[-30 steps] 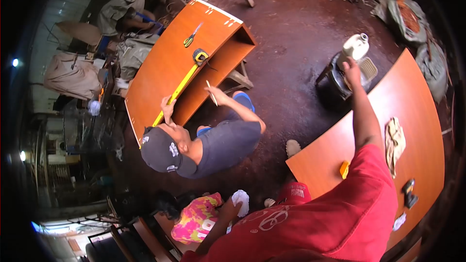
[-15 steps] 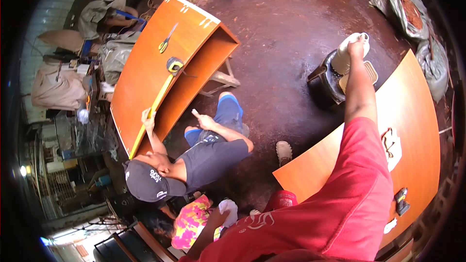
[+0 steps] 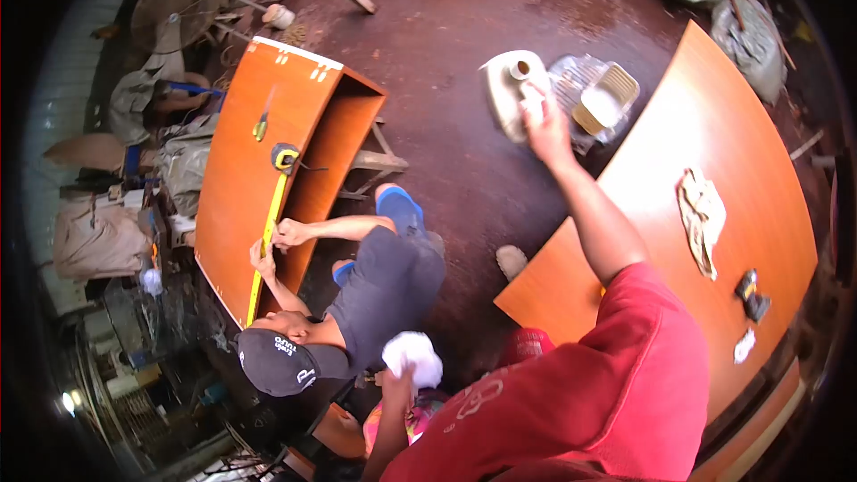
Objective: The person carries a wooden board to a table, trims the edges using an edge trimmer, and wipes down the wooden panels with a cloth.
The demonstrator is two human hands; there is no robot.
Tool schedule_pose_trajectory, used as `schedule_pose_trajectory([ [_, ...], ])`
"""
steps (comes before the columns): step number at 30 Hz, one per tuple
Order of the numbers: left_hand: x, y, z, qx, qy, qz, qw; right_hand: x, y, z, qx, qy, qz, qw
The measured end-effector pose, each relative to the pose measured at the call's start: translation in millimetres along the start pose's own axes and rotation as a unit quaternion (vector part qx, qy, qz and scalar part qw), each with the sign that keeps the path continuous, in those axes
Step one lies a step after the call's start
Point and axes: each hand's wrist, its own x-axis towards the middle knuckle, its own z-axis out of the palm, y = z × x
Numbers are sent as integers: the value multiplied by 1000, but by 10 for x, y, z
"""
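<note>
A dark reddish floor [image 3: 455, 27], shiny in places, spreads across the room, and on the right of the view stands a broad orange-brown counter [image 3: 714, 143], the landmark for the rest. On the counter lie a crumpled beige cloth [image 3: 703, 219], a black tool [image 3: 752, 295] nearer the person, and a small white scrap [image 3: 744, 346] just beside that tool. Left of the counter's far part, the person's right hand [image 3: 546, 123] is closed on the handle side of a whitish jug [image 3: 506, 94], whose round open mouth shows. Between the jug and the counter sits a yellowish ribbed tray [image 3: 611, 98], with shiny clear material around it. Well left of the counter's near end, the left hand [image 3: 403, 382] is bunched around a white cloth [image 3: 413, 357]; its fingers are partly hidden. A shoe [image 3: 511, 261] shows beside the counter's left corner. Farther left of the counter, a co-worker [image 3: 384, 277] in a dark cap bends to an open-fronted orange cabinet [image 3: 259, 134], both hands at the yellow blade of a tape measure [image 3: 285, 157]; scissors [image 3: 261, 128] lie on the same face. Grey sacks [image 3: 750, 49] rest past the counter's far edge.
</note>
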Motion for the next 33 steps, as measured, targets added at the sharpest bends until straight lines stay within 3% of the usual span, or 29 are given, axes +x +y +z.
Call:
schedule_pose_trajectory([
  [1, 67, 298, 137, 6, 53, -1, 999, -321, -111, -58, -8, -45, 19, 999],
  [2, 118, 650, 346, -105, 81, 35, 991, -616, -229, -103, -14, -91, 35, 995],
  [5, 223, 1619, 762, -134, 137, 249, 949, -1433, -998, -267, -91, -249, 72, 962],
  [8, 245, 2027, 994, 62, 98, 529, 841, -2001, -1431, -367, -88, -362, 66, 926],
  [11, -73, 1891, 1089, 308, -41, 615, 725, -2292, -1737, -486, -43, -460, 73, 884],
  [12, -160, 1730, 1101, 368, -80, 629, 680, -2394, -1728, -522, -24, -482, 45, 875],
  [14, -338, 1390, 980, 329, -97, 614, 711, -2584, -1859, -627, -16, -507, 36, 861],
  [16, -575, 1106, 869, 297, -96, 610, 728, -2820, -1953, -719, -119, -520, 80, 842],
  [19, -749, 553, 780, 259, -58, 601, 754, -3085, -2334, -717, -300, -540, -42, 785],
  [22, -744, 141, 673, 168, -22, 626, 762, -3375, -2847, -529, -416, -526, -89, 736],
  [24, -742, -77, 632, 113, 34, 637, 762, -3460, -2798, -338, -372, -570, -98, 726],
  [26, -755, -336, 550, 42, 77, 625, 775, -3707, -3109, -78, -418, -571, -164, 687],
  [28, -959, -583, 444, -117, 85, 568, 810, -4081, -3635, 288, -484, -644, -90, 585],
  [29, -1083, -691, 401, -188, 91, 541, 815, -4178, -3563, 491, -498, -677, -72, 537],
  [30, -1249, -692, 183, -336, -100, 501, 791, -4341, -3533, 704, -527, -709, -82, 462],
  [32, -1334, -997, 174, -299, 81, 514, 800, -4622, -3376, 1007, -537, -753, -102, 365],
  [33, -1293, -1187, 269, -311, 99, 508, 797, -4763, -3242, 1128, -543, -757, -113, 347],
])
